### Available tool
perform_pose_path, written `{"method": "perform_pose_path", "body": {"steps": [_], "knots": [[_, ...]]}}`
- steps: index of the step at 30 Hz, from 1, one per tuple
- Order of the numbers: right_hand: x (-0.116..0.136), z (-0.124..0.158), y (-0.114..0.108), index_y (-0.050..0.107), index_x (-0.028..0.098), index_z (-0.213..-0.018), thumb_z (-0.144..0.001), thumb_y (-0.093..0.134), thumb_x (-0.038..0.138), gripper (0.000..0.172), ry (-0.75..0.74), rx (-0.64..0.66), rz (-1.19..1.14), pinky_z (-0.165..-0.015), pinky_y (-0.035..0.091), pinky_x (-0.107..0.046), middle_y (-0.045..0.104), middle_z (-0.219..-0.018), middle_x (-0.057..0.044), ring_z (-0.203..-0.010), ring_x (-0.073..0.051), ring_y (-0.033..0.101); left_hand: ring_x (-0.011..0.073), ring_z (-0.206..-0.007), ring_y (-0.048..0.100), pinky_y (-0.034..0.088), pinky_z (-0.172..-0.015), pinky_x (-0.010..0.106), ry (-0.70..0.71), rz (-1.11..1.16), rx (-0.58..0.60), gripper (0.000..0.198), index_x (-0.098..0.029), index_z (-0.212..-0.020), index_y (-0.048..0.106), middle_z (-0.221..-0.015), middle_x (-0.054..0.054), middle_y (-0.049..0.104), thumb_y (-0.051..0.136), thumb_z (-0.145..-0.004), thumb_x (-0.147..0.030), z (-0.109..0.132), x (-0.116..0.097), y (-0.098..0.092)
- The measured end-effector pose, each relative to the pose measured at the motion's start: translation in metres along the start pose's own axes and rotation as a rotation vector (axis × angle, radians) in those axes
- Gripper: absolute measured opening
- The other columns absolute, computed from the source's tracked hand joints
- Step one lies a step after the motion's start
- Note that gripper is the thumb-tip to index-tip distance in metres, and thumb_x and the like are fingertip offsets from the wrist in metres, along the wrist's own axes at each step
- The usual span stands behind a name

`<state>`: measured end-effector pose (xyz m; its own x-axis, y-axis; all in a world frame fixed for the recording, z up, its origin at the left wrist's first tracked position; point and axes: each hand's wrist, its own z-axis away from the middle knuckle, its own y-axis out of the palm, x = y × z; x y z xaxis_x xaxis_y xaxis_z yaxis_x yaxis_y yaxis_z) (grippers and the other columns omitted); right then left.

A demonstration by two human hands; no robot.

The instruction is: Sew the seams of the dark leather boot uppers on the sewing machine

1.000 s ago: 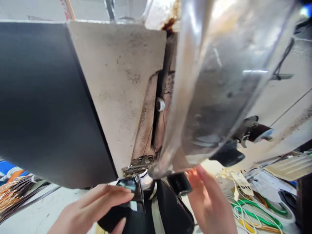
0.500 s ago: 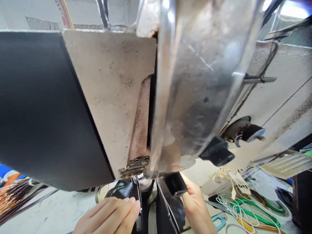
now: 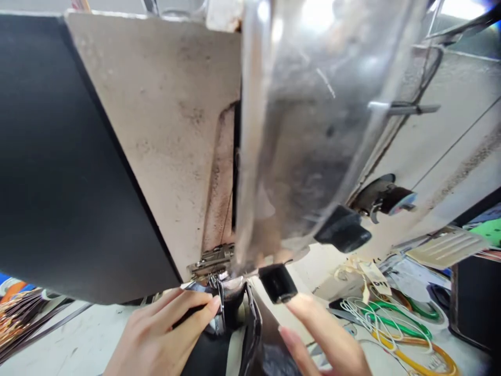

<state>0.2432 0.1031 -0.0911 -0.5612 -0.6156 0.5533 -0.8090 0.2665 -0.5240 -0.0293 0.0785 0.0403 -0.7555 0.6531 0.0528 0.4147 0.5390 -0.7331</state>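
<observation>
My left hand [image 3: 156,339] lies with its fingers pressed together on the black piece [image 3: 211,360], tips just beside the presser foot [image 3: 218,279]; I cannot tell whether the thumb grips underneath. My right hand [image 3: 326,345] rests loosely spread against the piece's right side, pinching nothing. The piece sits under the foot of the machine [image 3: 164,130]. Farther right lie green and yellow cords [image 3: 391,316].

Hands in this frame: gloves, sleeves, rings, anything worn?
Nothing worn that shows. The left hand and right hand are both bare: no gloves, rings, tape or watch. Nails look short and unpainted. No sleeve reaches into view; the frame's lower edge cuts both hands off near the wrist.
</observation>
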Motion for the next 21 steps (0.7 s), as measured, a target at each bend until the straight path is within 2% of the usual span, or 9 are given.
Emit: {"method": "perform_pose_path", "body": {"steps": [2, 4, 9, 12, 16, 19, 21], "knots": [[0.021, -0.023, -0.007, 0.078, 0.022, -0.114, -0.094, 0.066, 0.051, 0.038, 0.105, -0.016, -0.121, -0.081, 0.065, -0.026, 0.079, -0.101, -0.009, -0.093, -0.025, 0.078, 0.0083, -0.079, 0.075, 0.058, -0.069, 0.010, 0.011, -0.008, 0.022, 0.036, -0.027, -0.108, 0.070, -0.096, -0.003, 0.078, 0.034, -0.108, -0.030, -0.001, 0.000, -0.003], [0.041, -0.041, -0.007, 0.079, 0.021, -0.109, -0.090, 0.067, 0.059, 0.044, 0.182, 0.043, -0.259, -0.075, 0.065, -0.026, 0.078, -0.093, -0.008, -0.087, -0.024, 0.077, 0.0084, -0.081, 0.075, 0.058, -0.072, 0.009, 0.026, 0.007, 0.058, 0.035, -0.024, -0.108, 0.071, -0.097, -0.001, 0.078, 0.036, -0.107, -0.029, -0.001, 0.000, -0.004], [0.074, -0.064, 0.003, 0.080, 0.019, -0.096, -0.081, 0.074, 0.064, 0.048, 0.337, 0.227, -0.587, -0.065, 0.062, -0.024, 0.072, -0.077, -0.004, -0.075, -0.020, 0.071, 0.0079, -0.084, 0.074, 0.057, -0.077, 0.012, -0.023, 0.048, 0.019, 0.027, -0.026, -0.110, 0.070, -0.097, -0.003, 0.077, 0.043, -0.106, -0.028, 0.003, 0.000, 0.000], [0.085, -0.077, 0.003, 0.080, 0.018, -0.089, -0.076, 0.079, 0.062, 0.046, 0.452, 0.345, -0.777, -0.059, 0.058, -0.022, 0.068, -0.072, -0.002, -0.068, -0.016, 0.066, 0.0070, -0.089, 0.073, 0.056, -0.081, 0.012, -0.066, 0.048, 0.023, 0.021, -0.028, -0.113, 0.069, -0.099, -0.005, 0.075, 0.052, -0.102, -0.019, 0.004, -0.001, 0.003], [0.098, -0.096, 0.002, 0.079, 0.017, -0.076, -0.067, 0.090, 0.050, 0.037, 0.635, 0.500, -1.031, -0.052, 0.049, -0.016, 0.064, -0.068, 0.002, -0.059, -0.009, 0.055, 0.0079, -0.092, 0.073, 0.057, -0.082, 0.014, -0.043, 0.019, -0.004, 0.020, -0.027, -0.113, 0.067, -0.101, -0.005, 0.076, 0.053, -0.101, -0.019, 0.005, -0.001, 0.004], [0.104, -0.103, 0.001, 0.077, 0.018, -0.067, -0.057, 0.096, 0.039, 0.030, 0.729, 0.474, -1.160, -0.050, 0.042, -0.014, 0.062, -0.061, 0.005, -0.054, -0.005, 0.052, 0.0083, -0.092, 0.073, 0.058, -0.082, 0.015, -0.021, -0.002, 0.041, 0.023, -0.026, -0.117, 0.065, -0.103, -0.004, 0.076, 0.047, -0.104, -0.021, 0.007, 0.000, 0.002], [0.105, -0.102, 0.001, 0.075, 0.018, -0.066, -0.054, 0.098, 0.035, 0.030, 0.772, 0.427, -1.161, -0.049, 0.039, -0.014, 0.062, -0.057, 0.006, -0.053, -0.006, 0.052, 0.0079, -0.092, 0.074, 0.058, -0.080, 0.013, 0.001, -0.010, 0.064, 0.025, -0.026, -0.118, 0.065, -0.103, -0.003, 0.076, 0.044, -0.105, -0.021, 0.007, 0.000, 0.001]]}}
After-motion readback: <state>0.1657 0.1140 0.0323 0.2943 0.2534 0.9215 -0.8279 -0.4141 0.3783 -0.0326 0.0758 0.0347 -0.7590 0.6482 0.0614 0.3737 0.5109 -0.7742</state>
